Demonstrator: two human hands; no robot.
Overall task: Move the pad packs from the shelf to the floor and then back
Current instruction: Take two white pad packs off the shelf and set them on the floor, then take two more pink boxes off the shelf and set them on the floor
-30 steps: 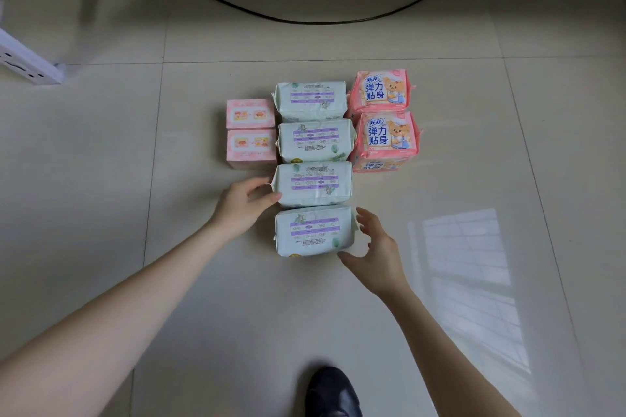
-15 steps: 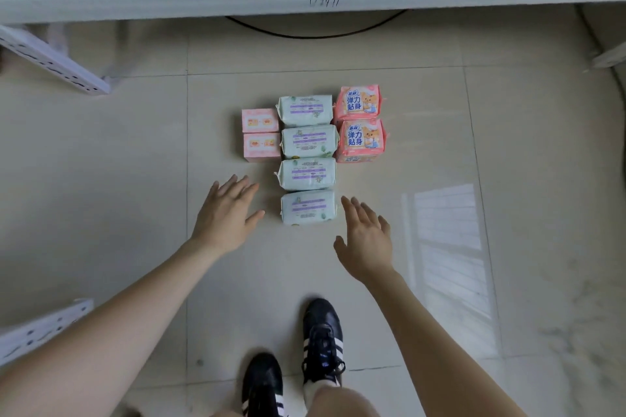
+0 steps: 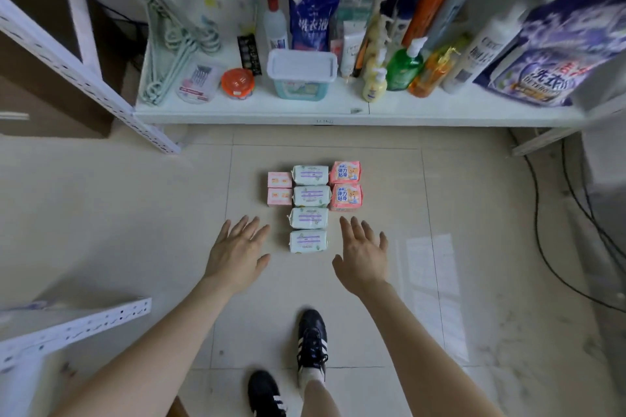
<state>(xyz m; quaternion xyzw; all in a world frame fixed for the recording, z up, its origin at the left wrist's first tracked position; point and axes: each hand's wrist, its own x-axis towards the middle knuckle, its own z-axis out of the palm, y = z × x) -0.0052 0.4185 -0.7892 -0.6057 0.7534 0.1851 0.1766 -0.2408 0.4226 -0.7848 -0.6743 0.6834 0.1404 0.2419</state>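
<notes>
Left hand [image 3: 237,254] and right hand [image 3: 364,257] are both palm-down over the floor [image 3: 135,213], fingers straight and spread, gripping nothing. Cannot tell if they touch the tile.

Eight pad packs [image 3: 311,200] are all on the floor, in three columns.
- Nearest mint pack [image 3: 308,241] lies between the two hands, level with the knuckles, touching neither.
- Second mint pack [image 3: 309,218] is level with both sets of fingertips, between them.
- Third mint pack [image 3: 311,196] and farthest mint pack [image 3: 310,175] sit beyond the fingertips in the same column.
- Each mint pack has a purple band; the print is too small to read.
- Near salmon pack [image 3: 346,197] is just beyond the right fingertips, with the far salmon pack [image 3: 345,172] behind it. Both read 弹力贴身 beside a cartoon animal.
- Near small pink pack [image 3: 279,196] and far small pink pack [image 3: 279,179] are beyond the left fingertips, just beside the mint column. Labels unreadable.

The shelf [image 3: 305,115] is well beyond the fingertips; the small tag on its front edge is blurred.
- Blue pouch [image 3: 313,20] reads 洗衣液.
- Purple bag [image 3: 542,74] reads 洗衣 and part of DETERGENT.
- White-lidded tub [image 3: 302,78], green pump bottle [image 3: 404,68] and orange-lidded jar [image 3: 237,83] have no legible text.

Two black shoes [image 3: 311,342] with white stripes are behind the wrists.
</notes>
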